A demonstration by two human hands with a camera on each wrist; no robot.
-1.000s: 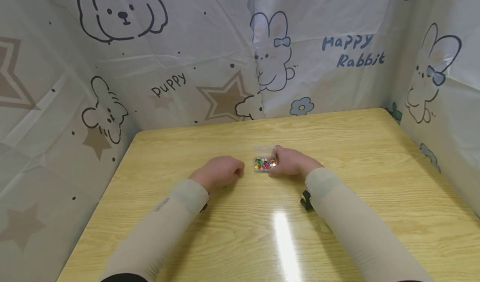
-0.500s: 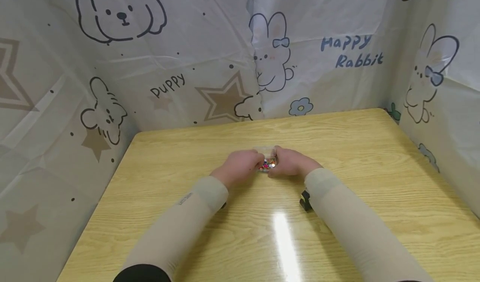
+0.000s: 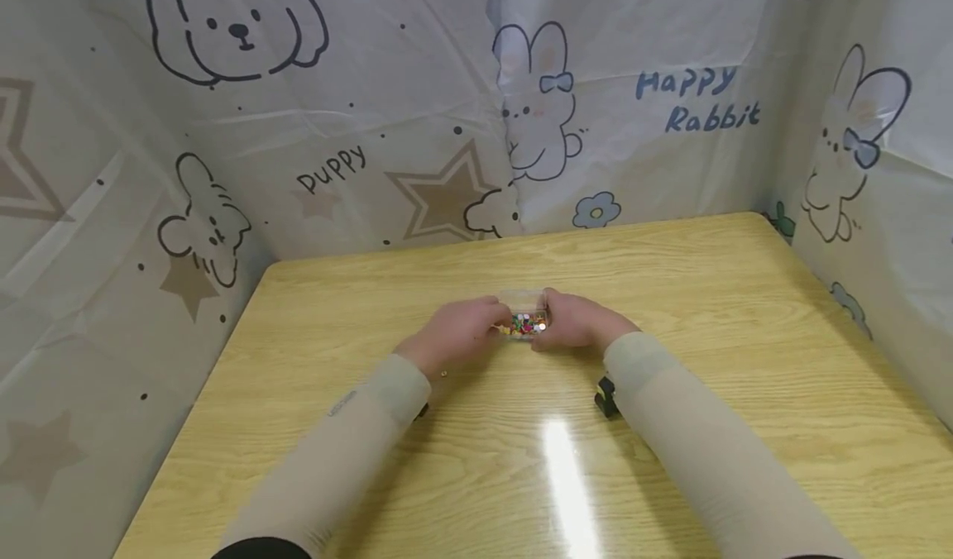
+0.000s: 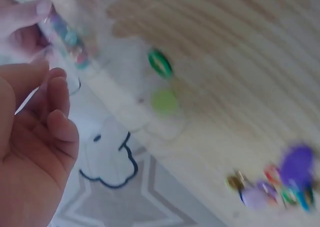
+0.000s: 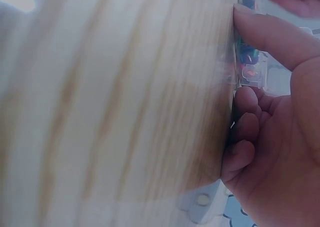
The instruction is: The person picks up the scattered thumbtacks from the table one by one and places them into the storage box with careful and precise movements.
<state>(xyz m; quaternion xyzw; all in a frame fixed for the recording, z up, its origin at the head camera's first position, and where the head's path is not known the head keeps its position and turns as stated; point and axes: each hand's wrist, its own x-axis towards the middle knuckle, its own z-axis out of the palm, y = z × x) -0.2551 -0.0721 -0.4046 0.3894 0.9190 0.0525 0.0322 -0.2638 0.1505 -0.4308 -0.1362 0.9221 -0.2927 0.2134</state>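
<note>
A small clear plastic box (image 3: 525, 319) of many-coloured little pieces sits on the wooden table (image 3: 707, 311), between both hands. My right hand (image 3: 582, 324) grips its right end, thumb on the near edge and fingers curled behind, as the right wrist view shows (image 5: 280, 137) beside the box (image 5: 248, 62). My left hand (image 3: 456, 334) lies against the box's left end. In the blurred left wrist view its fingers (image 4: 56, 112) are loosely curled just below the box (image 4: 65, 32). Whether they grip the box is unclear.
Printed cartoon sheets (image 3: 357, 112) wall the table at the back and on both sides. A glare streak (image 3: 566, 476) lies on the near tabletop. Blurred coloured specks (image 4: 280, 184) show on the wood in the left wrist view. A black strap piece (image 3: 606, 396) sits under my right wrist.
My left hand slid right from the bare table to the box, briefly covered its left part, then drew back a little to its left end. The right hand kept its hold.
</note>
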